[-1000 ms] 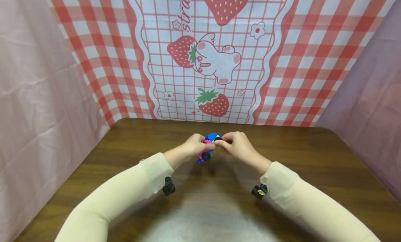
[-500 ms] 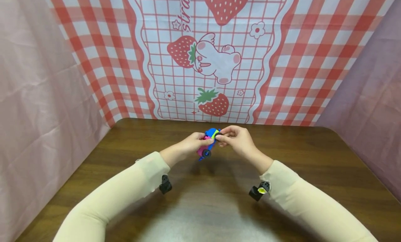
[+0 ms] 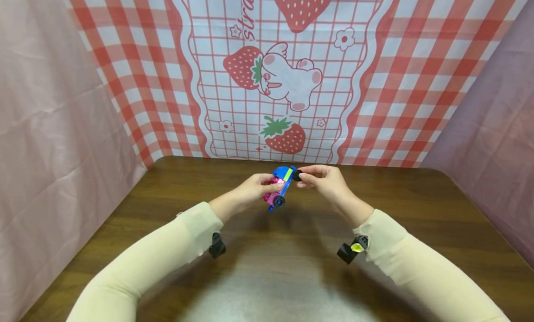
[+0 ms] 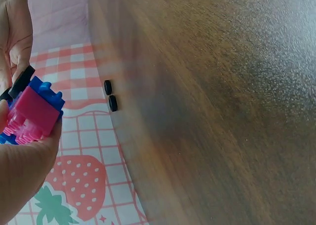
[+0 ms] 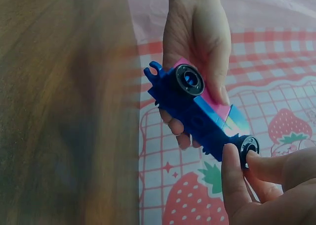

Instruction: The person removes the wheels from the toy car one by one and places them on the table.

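A small blue and pink toy car [image 3: 281, 173] is up above the table, gripped by my left hand [image 3: 250, 192] with the thumb across its pink side. In the right wrist view its blue underside [image 5: 195, 118] shows, with a black wheel [image 5: 190, 80] fitted at the hooked end. At the other end, my right hand [image 3: 331, 182] pinches a second black wheel [image 5: 250, 148] between thumb and fingers, right at the car's side. The left wrist view shows the pink block [image 4: 38, 111] and blue studs of the car.
Two loose black wheels [image 4: 112, 103] stand near the far edge of the brown wooden table [image 3: 267, 266]. Behind the table hangs a strawberry-print cloth [image 3: 283, 139]; plain pink cloths [image 3: 62, 127] hang at the sides.
Both hands have risen slightly with the car, which has turned a little. My right hand has shifted right, and the wheel it pinches now shows more clearly beside the car.
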A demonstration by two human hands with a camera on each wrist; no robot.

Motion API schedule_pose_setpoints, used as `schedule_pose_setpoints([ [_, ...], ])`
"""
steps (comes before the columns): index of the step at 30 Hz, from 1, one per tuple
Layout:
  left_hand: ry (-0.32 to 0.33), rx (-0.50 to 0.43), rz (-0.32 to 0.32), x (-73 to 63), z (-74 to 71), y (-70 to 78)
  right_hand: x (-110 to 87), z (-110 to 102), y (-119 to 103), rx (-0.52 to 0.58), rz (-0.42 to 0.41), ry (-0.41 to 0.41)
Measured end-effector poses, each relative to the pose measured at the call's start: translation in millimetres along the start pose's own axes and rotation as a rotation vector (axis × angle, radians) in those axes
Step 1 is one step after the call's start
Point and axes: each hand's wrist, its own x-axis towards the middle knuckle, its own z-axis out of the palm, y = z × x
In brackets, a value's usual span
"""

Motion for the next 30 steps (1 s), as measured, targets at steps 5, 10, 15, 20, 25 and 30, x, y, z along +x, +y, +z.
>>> schedule_pose_setpoints([
  [5,0.058,0.008,0.015,0.4,-0.4,-3.1,2.5,-5,-1,0.061,0.009,0.020],
  [10,0.095,0.011,-0.016,3.6,0.3,-6.5,4.0,-11,-3,0.144,0.039,0.045],
  [15,0.061,0.000,-0.015,1.7,1.1,-5.8,4.4,-17,-4,0.119,0.066,0.067],
  [20,0.014,0.022,0.001,-0.5,3.4,-3.7,6.9,-25,-2,0.083,0.068,0.070],
  [25,0.002,0.014,0.011,-1.5,5.0,-2.1,10.9,-32,0,0.057,0.088,0.092],
  [30,0.000,-0.008,0.004,-1.3,6.1,-3.4,13.7,-38,1,0.069,0.103,0.113],
])
